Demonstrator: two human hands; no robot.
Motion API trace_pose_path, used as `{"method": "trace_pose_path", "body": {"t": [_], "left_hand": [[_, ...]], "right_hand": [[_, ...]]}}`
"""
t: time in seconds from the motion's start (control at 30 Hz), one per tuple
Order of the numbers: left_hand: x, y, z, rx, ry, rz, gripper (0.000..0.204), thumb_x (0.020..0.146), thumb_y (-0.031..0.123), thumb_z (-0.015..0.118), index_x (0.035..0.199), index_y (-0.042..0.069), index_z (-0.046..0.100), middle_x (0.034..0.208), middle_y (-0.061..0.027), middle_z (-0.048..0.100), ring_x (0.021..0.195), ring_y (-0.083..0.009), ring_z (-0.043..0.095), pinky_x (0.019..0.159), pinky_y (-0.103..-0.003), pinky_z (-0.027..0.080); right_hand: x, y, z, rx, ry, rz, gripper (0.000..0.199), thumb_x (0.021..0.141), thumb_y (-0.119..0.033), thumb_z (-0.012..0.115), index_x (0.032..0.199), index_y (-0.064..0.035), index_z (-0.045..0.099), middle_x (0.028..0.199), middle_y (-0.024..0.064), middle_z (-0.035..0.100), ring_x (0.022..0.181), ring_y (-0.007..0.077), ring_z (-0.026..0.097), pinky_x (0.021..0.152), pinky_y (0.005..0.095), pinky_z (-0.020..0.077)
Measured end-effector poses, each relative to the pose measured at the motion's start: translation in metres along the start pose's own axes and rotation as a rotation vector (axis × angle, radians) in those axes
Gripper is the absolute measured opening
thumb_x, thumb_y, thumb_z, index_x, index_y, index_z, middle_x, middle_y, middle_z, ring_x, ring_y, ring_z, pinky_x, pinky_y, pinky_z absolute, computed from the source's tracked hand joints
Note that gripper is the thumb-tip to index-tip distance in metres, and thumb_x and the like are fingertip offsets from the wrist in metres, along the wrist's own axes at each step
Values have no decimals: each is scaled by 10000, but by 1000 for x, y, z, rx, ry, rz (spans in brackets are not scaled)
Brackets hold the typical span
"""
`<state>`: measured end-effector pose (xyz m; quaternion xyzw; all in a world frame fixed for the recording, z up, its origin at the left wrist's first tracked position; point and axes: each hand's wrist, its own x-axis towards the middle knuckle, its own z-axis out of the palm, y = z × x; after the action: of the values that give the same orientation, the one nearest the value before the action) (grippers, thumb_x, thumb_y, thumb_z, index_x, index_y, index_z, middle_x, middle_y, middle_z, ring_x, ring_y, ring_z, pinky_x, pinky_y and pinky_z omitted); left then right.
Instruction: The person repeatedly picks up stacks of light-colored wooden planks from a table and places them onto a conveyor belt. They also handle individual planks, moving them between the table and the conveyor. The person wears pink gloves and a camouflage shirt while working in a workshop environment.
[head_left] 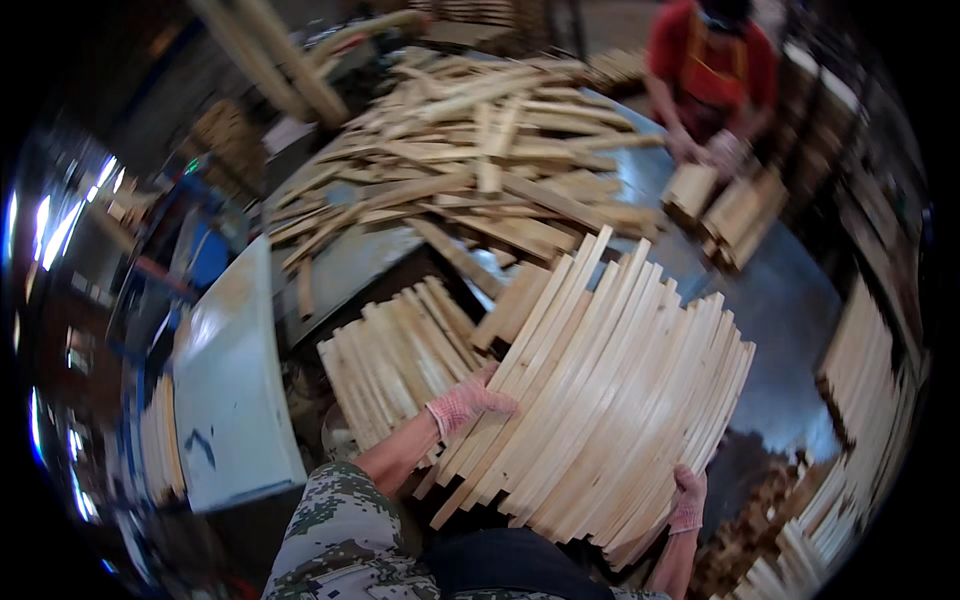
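A wide row of pale wooden strips (600,390), laid side by side with uneven ends, lies in front of me between my two hands. My left hand (470,400), in a pink-and-white knit glove, presses against the row's left side with its thumb over the outer strips. At the lower right edge my right hand (688,498), gloved alike, closes round the outermost strips. Both hands squeeze the row from its two sides. Just left of my left hand is another row of wooden strips (395,350); part of it is behind my hand and forearm.
A large heap of loose wooden strips (480,140) covers the far metal table (790,320). Across it, a co-worker in red (715,70) handles bundled strips (740,215). A pale panel (235,390) stands at left; stacked strips (865,360) are at right.
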<state>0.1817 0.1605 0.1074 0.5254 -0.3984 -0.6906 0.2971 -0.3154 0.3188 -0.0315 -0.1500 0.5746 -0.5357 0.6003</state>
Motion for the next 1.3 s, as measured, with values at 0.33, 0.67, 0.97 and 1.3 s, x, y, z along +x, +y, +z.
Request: {"method": "trace_pose_path", "body": {"t": [0.33,0.67,0.97,1.3], "left_hand": [[-288,-54,-140,-427,429,204,1045,738,112,941,1623,42,390,1449,-118,626,1334,-216,591,1095,-387,513],[-569,-203,-300,-686,800,371,824,801,88,893,1528,80,505,1341,-103,681,1165,-254,696,1002,-446,597],[-714,-295,-423,-592,1046,106,906,843,256,905,1522,-95,419,1394,-241,635,1216,-319,677,1021,-475,580],[-737,-243,-557,129,1183,-462,1212,801,727,799,1584,-94,372,1555,-298,520,1433,-400,528,1192,-444,419]], "right_hand": [[-56,-35,286,-212,-618,-95,752,801,-234,816,1420,78,527,1189,148,704,1025,281,729,912,443,623],[-227,121,575,-458,-1073,217,639,820,-68,780,1401,56,544,1118,112,709,1007,221,721,890,379,605],[-342,274,719,-582,-923,353,502,864,143,736,1285,79,471,941,176,706,794,288,753,756,442,684],[-377,326,803,-519,-931,287,487,869,156,689,1302,35,501,942,146,693,785,270,733,720,404,664]]}}
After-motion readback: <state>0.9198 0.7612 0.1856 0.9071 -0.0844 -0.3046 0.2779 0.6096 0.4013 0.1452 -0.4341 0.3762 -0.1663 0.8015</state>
